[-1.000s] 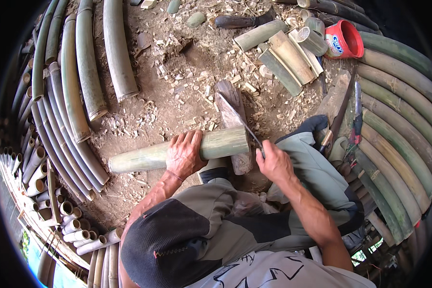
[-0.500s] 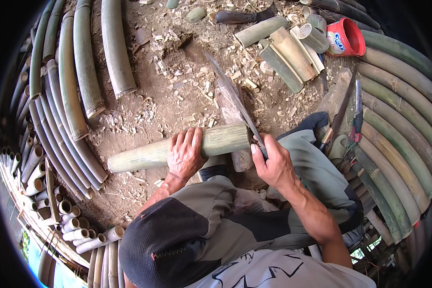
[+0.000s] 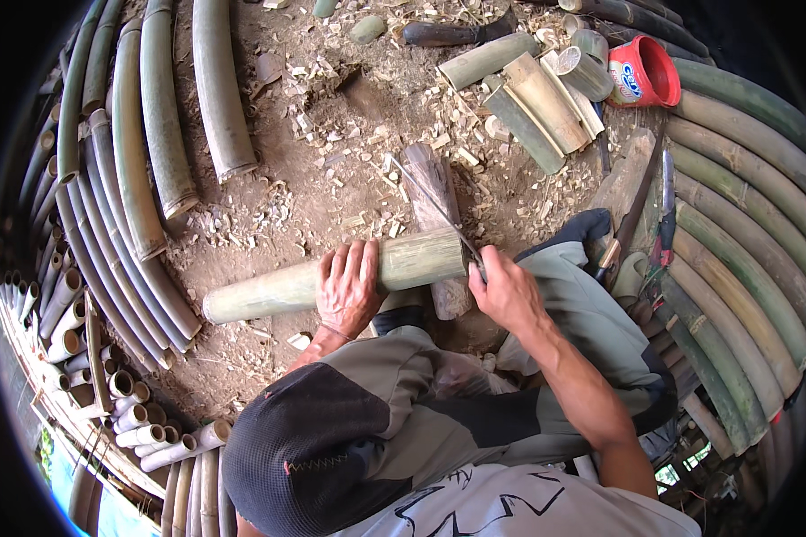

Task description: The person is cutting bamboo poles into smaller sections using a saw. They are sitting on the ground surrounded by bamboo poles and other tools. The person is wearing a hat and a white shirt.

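Observation:
A thick, pale green bamboo section [image 3: 421, 259] lies crosswise before me, its right part resting over a short wooden block [image 3: 452, 295]. My left hand [image 3: 349, 288] presses on the middle of the bamboo, fingers wrapped over its top. Beside the bamboo's right end, my right hand [image 3: 509, 291] grips a long-bladed tool [image 3: 435, 200] by its handle, mostly hidden in the fist. The narrow metal blade slants up and left across that end, seen nearly edge-on. Whether it is a knife or a saw I cannot tell.
Long bamboo poles [image 3: 213, 89] lie at the left, with more poles [image 3: 734, 188] stacked at the right. A red tub [image 3: 658, 72] stands by cut bamboo pieces [image 3: 546, 103]. A dark-handled tool [image 3: 439, 34] lies at the far side. Chips litter the dirt floor.
The blade has turned more edge-on and its tip has come nearer to me. My right hand has shifted slightly; my left hand and the bamboo have barely moved.

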A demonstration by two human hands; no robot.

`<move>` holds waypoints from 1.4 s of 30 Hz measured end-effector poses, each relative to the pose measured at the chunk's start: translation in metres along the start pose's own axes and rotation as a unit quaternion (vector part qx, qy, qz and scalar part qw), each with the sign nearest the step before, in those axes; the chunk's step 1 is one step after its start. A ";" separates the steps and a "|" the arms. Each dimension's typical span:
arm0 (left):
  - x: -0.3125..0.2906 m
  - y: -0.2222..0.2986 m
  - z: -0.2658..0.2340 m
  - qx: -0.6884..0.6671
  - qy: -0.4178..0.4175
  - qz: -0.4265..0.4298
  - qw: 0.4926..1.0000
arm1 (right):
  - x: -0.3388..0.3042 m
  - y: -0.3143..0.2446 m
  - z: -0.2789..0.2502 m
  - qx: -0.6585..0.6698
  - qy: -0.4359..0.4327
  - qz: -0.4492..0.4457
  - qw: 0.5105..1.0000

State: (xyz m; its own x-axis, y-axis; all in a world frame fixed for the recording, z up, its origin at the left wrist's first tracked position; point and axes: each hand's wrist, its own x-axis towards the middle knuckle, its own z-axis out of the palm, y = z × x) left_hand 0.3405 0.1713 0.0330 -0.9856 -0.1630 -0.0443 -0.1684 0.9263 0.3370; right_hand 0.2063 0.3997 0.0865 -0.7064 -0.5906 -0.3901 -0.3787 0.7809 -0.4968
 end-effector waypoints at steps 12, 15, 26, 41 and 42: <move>0.060 -0.035 -0.051 -0.043 -0.286 0.005 0.957 | -0.017 0.001 -0.012 0.105 0.044 0.053 0.992; 0.052 -0.043 -0.033 -0.054 -0.243 0.023 0.968 | -0.022 0.000 -0.007 0.084 0.068 0.044 0.993; 0.040 -0.046 -0.028 -0.063 -0.180 0.047 0.981 | -0.013 0.006 0.000 0.050 -0.019 0.089 0.995; 0.010 -0.032 -0.011 0.011 -0.024 0.021 0.999 | -0.014 -0.037 -0.020 0.141 0.182 -0.067 0.971; 0.007 -0.032 -0.002 0.028 0.003 0.024 0.999 | -0.017 -0.033 -0.014 0.143 0.215 -0.096 0.961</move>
State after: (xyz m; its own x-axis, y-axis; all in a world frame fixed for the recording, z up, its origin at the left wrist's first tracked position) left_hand 0.3389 0.1396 0.0234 -0.9924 -0.1204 -0.0247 -0.1224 0.9504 0.2859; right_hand 0.2219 0.3868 0.1203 -0.8451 -0.5317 0.0559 -0.3898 0.5412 -0.7451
